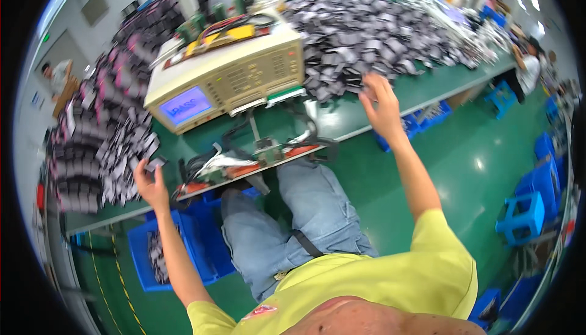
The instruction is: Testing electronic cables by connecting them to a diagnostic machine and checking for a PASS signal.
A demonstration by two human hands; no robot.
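My left hand (pixel 152 187) is at the left of the green bench, with a small flat grey-and-black part (pixel 158 162) between its thumb and fingers. Beside it lies a loose pile of similar parts (pixel 125 155). My right hand (pixel 383 108) reaches over the front of a large heap of grey-and-black parts (pixel 360 36); its fingers are bent and apart, and I make out nothing in them. Between my hands stands a beige bench tester (pixel 244 72) with a lit blue screen. A test fixture (pixel 267 150) with cables sits before it at the bench edge.
Stacked bundles of parts (pixel 73 167) rise at the far left. White cabled pieces (pixel 482 42) lie at the right end of the bench (pixel 360 118). Below the bench is a blue bin (pixel 141 262). Blue stools (pixel 522 218) stand on the right, and other people (pixel 528 69) are farther off.
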